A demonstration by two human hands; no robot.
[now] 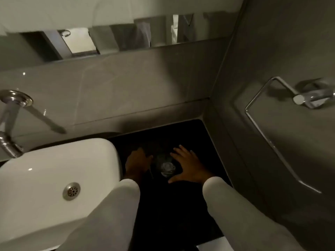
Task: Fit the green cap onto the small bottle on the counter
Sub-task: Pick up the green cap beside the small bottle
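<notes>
Head view, looking down: a small clear bottle stands on the dark surface between the hands, the right hand spread open just beside it, the left hand curled in shadow, its grip and any green cap impossible to tell. The bottle looks light, smooth, easily tipped, best held round its body. The white basin crowds the left hand and the grey wall hems the right, leaving room only toward the body.

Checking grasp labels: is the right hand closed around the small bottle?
No, the right hand lies open with fingers spread beside the small bottle on the dark counter, not wrapped around it.
</notes>
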